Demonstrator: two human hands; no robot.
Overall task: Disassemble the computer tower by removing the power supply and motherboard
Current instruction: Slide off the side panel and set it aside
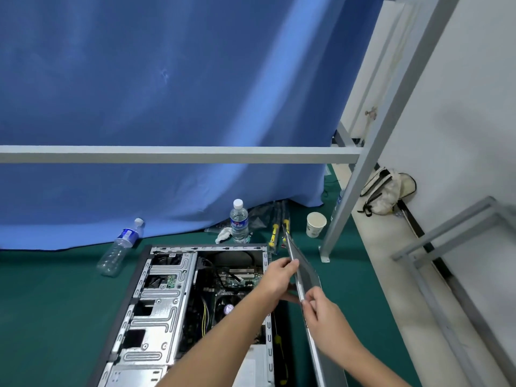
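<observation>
Lying bottle [118,248]: clear plastic, on its side on the green mat [50,303], left of the case, cap toward the blue curtain [167,93].
Computer tower [156,311]: on its side on the mat, open face up; long axis running from the near edge away toward the curtain.
Drive cage [164,291]: bare metal, filling the left half of the interior.
Motherboard [231,283]: seated in the right half, cables across it, partly hidden by the left forearm.
Power supply: possibly the pale box at the near right corner; cannot tell for sure.
Upright bottle [239,221]: just beyond the far edge of the case, white crumpled tissue [223,235] at its base.
Left hand [276,277]: fingers curled, pinching the upper edge of the side panel.
Side panel [307,277]: lifted on edge along the right side of the case, tilted, long axis parallel with the case.
Right hand [324,311]: thumb and fingers pinching the panel edge nearer the camera.
Paper cup [316,224]: upright, beyond the panel, beside the grey frame post [357,177].
Backpack [385,194]: against the right wall.
</observation>
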